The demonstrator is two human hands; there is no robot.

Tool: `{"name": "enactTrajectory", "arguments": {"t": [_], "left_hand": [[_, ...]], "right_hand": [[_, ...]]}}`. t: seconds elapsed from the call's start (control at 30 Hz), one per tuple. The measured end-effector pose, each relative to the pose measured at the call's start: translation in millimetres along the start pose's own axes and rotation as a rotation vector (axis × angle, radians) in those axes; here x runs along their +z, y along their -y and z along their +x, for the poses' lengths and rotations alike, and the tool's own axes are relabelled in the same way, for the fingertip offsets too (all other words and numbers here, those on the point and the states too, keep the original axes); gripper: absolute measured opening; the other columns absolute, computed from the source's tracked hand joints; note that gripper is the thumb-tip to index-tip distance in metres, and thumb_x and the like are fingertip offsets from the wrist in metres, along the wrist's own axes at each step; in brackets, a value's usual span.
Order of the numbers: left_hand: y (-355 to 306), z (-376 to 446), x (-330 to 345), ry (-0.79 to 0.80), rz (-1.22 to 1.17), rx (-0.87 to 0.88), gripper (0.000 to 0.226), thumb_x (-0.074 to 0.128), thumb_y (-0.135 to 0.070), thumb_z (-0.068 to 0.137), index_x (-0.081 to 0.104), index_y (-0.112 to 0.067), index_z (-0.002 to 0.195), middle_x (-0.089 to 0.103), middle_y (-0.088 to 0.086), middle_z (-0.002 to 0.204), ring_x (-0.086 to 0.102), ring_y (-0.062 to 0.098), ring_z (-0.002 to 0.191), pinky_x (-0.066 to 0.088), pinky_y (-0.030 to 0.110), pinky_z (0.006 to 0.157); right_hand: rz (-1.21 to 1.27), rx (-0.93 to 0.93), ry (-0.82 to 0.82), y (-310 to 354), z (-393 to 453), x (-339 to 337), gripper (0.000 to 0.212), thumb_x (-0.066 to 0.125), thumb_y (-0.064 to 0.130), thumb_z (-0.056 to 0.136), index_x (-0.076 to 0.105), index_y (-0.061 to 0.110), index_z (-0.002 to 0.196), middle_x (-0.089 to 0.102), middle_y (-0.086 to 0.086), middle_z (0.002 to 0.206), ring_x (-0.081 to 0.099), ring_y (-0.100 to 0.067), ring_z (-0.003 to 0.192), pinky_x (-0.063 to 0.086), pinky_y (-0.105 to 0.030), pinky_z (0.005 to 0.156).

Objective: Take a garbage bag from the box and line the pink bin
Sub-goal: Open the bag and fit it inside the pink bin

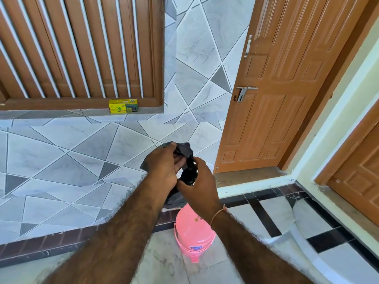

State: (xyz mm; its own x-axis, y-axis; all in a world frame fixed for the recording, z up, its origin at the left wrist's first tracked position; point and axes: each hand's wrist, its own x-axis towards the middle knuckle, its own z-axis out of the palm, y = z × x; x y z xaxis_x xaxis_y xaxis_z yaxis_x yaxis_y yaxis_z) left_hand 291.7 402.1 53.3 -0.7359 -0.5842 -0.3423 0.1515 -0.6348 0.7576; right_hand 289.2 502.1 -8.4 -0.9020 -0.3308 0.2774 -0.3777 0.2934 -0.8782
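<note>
A crumpled black garbage bag (187, 152) hangs in the air in front of me, gripped by both hands. My left hand (162, 167) holds its upper left part, and my right hand (200, 185) pinches it from the right. Part of the bag hangs down behind my wrists. Below my hands the pink bin (191, 230) stands on the floor against the wall, its lid closed, partly hidden by my right forearm. The yellow and green bag box (123, 106) sits on the window ledge, up and to the left.
A brown barred window (78, 48) fills the upper left above the tiled wall. A brown door (283, 83) with a metal handle stands open to the right of the bin. A raised doorstep (256, 185) lies at its foot.
</note>
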Motion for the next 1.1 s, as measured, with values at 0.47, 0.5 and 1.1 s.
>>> {"name": "enactTrajectory", "arguments": {"t": [0.47, 0.5, 1.1], "left_hand": [[1.1, -23.1, -81.7, 0.372, 1.233, 0.359, 0.006, 0.074, -0.02, 0.08, 0.07, -0.015, 0.083, 0.068, -0.006, 0.072, 0.065, 0.018, 0.07, 0.054, 0.028, 0.066], [1.3, -22.7, -82.5, 0.338, 1.201, 0.361, 0.003, 0.072, -0.016, 0.082, 0.069, -0.015, 0.082, 0.068, -0.004, 0.073, 0.067, 0.019, 0.071, 0.057, 0.029, 0.066], [36.6, 24.9, -1.6, 0.257, 0.694, 0.193, 0.016, 0.072, -0.015, 0.084, 0.074, -0.009, 0.098, 0.075, 0.009, 0.083, 0.071, 0.023, 0.074, 0.059, 0.034, 0.074]], "right_hand": [[0.594, 0.505, -0.28, -20.3, 18.3, -8.8, 0.012, 0.059, 0.005, 0.094, 0.06, 0.01, 0.083, 0.065, -0.01, 0.08, 0.062, -0.019, 0.071, 0.05, -0.021, 0.046], [0.633, 0.528, -0.277, -21.6, 17.7, -8.9, 0.012, 0.06, 0.006, 0.094, 0.06, 0.01, 0.083, 0.065, -0.011, 0.082, 0.062, -0.019, 0.072, 0.051, -0.022, 0.048], [0.173, 0.127, 0.047, -38.6, 50.5, -45.9, 0.018, 0.069, 0.004, 0.084, 0.072, 0.014, 0.099, 0.074, -0.001, 0.091, 0.072, -0.019, 0.081, 0.061, -0.033, 0.077]]}}
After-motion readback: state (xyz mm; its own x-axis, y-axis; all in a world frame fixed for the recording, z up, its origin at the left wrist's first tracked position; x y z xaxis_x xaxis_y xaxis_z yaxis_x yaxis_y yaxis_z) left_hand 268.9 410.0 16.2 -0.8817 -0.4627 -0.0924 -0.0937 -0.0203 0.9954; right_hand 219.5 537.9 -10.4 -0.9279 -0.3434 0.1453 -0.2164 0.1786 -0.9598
